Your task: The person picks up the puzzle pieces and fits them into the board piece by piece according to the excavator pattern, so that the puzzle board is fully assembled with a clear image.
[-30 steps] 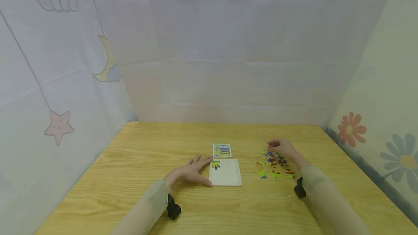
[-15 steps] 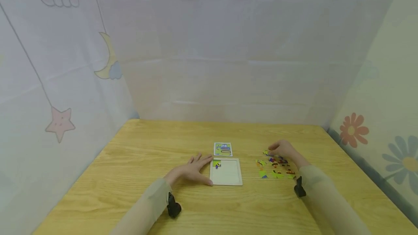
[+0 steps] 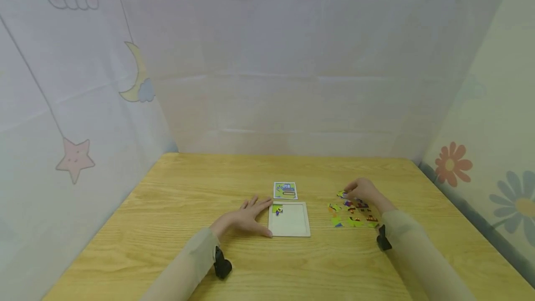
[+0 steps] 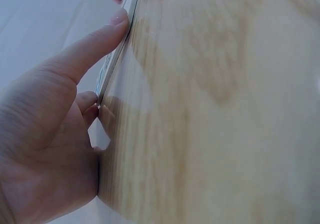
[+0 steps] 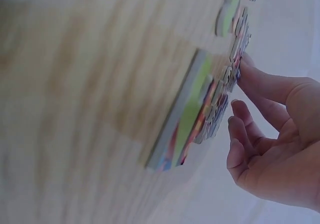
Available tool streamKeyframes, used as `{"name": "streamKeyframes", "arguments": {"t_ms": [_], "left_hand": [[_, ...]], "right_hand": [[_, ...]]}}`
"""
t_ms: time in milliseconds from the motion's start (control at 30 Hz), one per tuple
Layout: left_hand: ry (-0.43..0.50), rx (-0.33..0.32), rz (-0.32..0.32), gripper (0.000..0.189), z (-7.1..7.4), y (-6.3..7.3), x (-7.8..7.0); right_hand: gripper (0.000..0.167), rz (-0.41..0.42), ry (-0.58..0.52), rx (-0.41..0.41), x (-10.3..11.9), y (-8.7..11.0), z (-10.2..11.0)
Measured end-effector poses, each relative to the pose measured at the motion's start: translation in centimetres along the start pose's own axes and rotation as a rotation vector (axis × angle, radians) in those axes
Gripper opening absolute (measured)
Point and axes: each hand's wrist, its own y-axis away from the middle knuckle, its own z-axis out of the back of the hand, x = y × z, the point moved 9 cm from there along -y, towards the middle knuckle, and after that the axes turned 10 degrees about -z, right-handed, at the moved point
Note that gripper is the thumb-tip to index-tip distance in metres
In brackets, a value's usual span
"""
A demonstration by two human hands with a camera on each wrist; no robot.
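While the wide-spread left hand (image 3: 244, 220) touches the tray (image 3: 291, 225), the right hand (image 3: 364, 191) touches puzzle pieces (image 5: 214, 111), grip unclear.

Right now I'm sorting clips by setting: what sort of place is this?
Probably an indoor play or filming corner: pale, creased backdrop sheets with nursery-style prints enclose three sides of a yellowish wood-grain table, which holds a flat, square white tray and small, multicoloured jigsaw pieces.

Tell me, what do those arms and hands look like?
They're a person's: the left hand and right hand are bare, without gloves. Plain, pale beige sleeves end near the wrists, and a small black device sits by each cuff. No cables show.
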Motion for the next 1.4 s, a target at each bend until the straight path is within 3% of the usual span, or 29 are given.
{"name": "streamKeyframes", "arguments": {"t_ms": [267, 667, 1067, 1400], "left_hand": [[-0.021, 0.0, -0.014, 0.096, 0.1, -0.1, -0.2], [-0.033, 0.007, -0.032, 0.096, 0.1, -0.1, -0.5], [0.001, 0.017, 0.001, 0.095, 0.0, 0.2, -0.3], [0.004, 0.014, 0.001, 0.096, 0.1, 0.2, -0.4]], "right_hand": [[0.028, -0.004, 0.023, -0.015, -0.2, -0.1, 0.3], [0.028, 0.026, -0.098, -0.071, -0.6, -0.1, 1.4], [0.04, 0.032, -0.351, 0.016, -0.1, -0.1, 1.6], [0.05, 0.113, -0.337, 0.088, 2.0, 1.2, 1.0]]}}
